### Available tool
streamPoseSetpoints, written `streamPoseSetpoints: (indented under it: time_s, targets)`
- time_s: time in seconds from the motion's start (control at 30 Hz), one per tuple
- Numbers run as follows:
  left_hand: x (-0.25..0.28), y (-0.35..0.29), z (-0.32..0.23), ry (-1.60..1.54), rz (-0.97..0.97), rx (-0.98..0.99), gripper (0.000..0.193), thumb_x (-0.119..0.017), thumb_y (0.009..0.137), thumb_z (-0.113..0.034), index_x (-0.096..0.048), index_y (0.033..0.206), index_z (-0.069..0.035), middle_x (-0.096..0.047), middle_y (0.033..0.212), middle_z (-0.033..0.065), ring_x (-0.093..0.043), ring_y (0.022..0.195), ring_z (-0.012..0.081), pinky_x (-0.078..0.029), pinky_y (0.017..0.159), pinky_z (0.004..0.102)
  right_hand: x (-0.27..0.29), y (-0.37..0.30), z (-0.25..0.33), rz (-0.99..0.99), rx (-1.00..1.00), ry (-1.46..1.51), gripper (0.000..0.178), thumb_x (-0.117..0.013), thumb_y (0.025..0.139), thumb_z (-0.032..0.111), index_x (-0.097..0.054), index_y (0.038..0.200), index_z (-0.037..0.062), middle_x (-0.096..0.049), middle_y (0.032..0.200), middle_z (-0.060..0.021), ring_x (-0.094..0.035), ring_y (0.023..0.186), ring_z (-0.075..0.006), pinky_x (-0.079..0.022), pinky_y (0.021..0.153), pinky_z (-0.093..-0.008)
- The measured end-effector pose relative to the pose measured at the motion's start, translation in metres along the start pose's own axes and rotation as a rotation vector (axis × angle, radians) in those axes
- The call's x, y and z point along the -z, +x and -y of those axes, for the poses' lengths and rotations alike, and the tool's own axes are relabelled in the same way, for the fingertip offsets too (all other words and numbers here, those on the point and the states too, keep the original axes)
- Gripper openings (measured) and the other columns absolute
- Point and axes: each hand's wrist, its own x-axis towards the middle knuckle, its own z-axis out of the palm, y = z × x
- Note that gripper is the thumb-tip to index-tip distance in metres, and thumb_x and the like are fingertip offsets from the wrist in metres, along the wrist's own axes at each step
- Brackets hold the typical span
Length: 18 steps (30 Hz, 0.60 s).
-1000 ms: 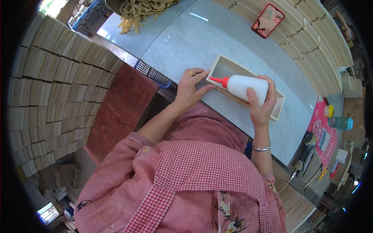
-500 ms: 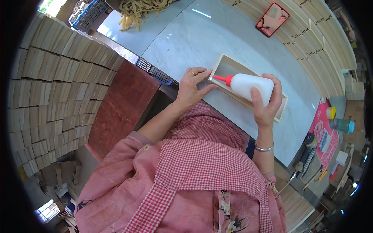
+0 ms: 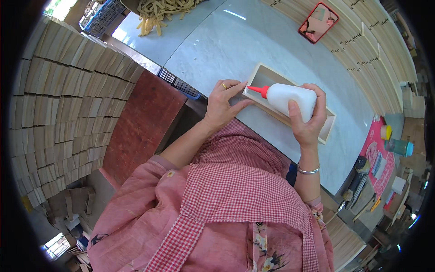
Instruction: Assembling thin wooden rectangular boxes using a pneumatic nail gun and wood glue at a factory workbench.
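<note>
A narrow pale wooden box frame (image 3: 265, 74) lies slantwise on the light table, its near long side by the table edge. My left hand (image 3: 222, 104) grips its left corner, thumb on the near side and fingers round the end. In my right hand (image 3: 309, 126) is a white squeeze bottle (image 3: 290, 99) with a red pointed nozzle, tilted almost level above the frame. The nozzle tip sits at the left end piece, close to my left fingertips; whether it touches the wood I cannot tell. The bottle and hand cover part of the frame's middle.
Stacked wooden pieces (image 3: 68, 90) rise at the left. A red-cased phone (image 3: 318, 22) leans by more stacked strips (image 3: 355, 50) at the far right. Pale wooden strips (image 3: 156, 13) are heaped at the far left. A bottle with a blue cap (image 3: 398, 147) is at right.
My right hand has shifted slightly left with the squeeze bottle, bringing the nozzle tip closer to the left end of the frame. My left hand stays in place.
</note>
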Motion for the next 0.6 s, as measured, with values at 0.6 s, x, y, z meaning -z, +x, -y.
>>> streamPoseSetpoints:
  time_s: [0.6]
  targets:
    - [0.003,0.001,-0.003,0.008,0.032,0.003,0.052,-0.085,0.078,-0.014,-0.071,0.127,-0.007,-0.066,0.116,0.0097,-0.057,0.104,0.0235,-0.051,0.089,0.0322,-0.008,0.033,-0.015,-0.152,0.072,-0.135,0.047,-0.076,0.084,0.016,-0.054,0.125,0.0053,-0.063,0.109,-0.0121,-0.062,0.091,-0.024,-0.052,0.081,-0.0337]
